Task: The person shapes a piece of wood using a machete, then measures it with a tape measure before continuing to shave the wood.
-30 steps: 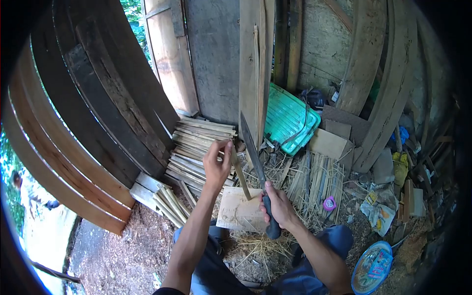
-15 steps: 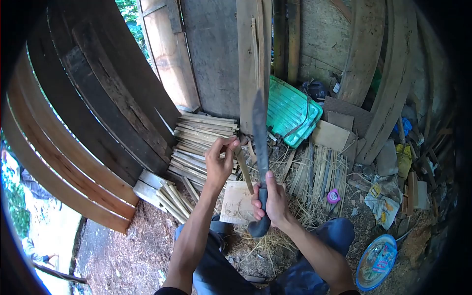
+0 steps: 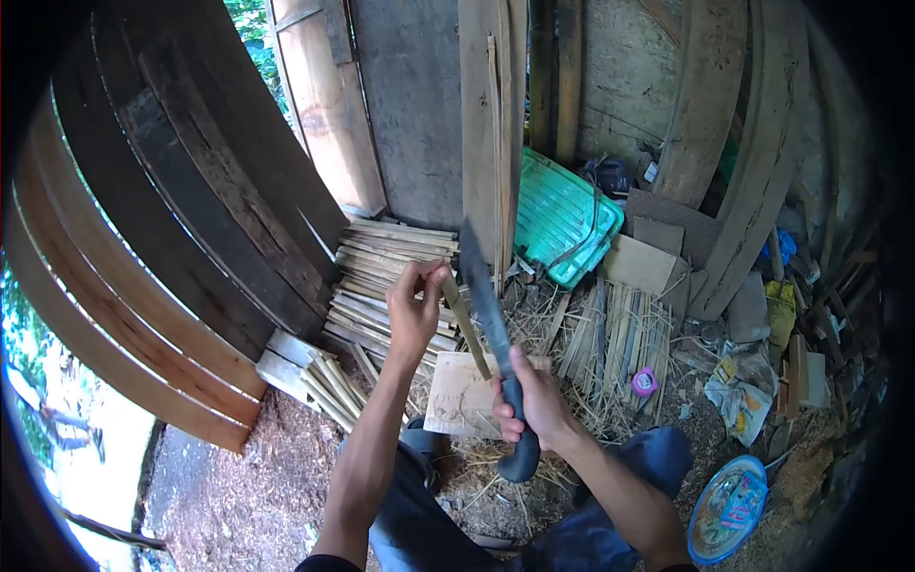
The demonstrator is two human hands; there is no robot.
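Note:
My right hand [image 3: 536, 400] is wrapped round the dark handle of a machete [image 3: 486, 297], whose blade points up and leans to the left. With its fingers pinched, my left hand [image 3: 415, 310] grips the upper end of a narrow bamboo strip [image 3: 465, 324]. The strip slants down to the right, and its lower end reaches the fingers of my right hand. Blade and strip run close beside each other. Below them a pale wooden board [image 3: 457, 400] rests on the ground between my legs.
Stacked bamboo strips [image 3: 381, 276] lie behind my left hand, and more strips [image 3: 620, 334] lie at the right. A green plastic lid [image 3: 567, 214] leans at the back. Nearby are a pink tape measure [image 3: 645, 382] and a blue-rimmed basin [image 3: 703, 524]. A person [image 3: 62, 419] shows outside, far left.
The machete has tilted further left, its handle shifting slightly down and right. My left hand has moved a little left with the strip. The person outside has come more into view.

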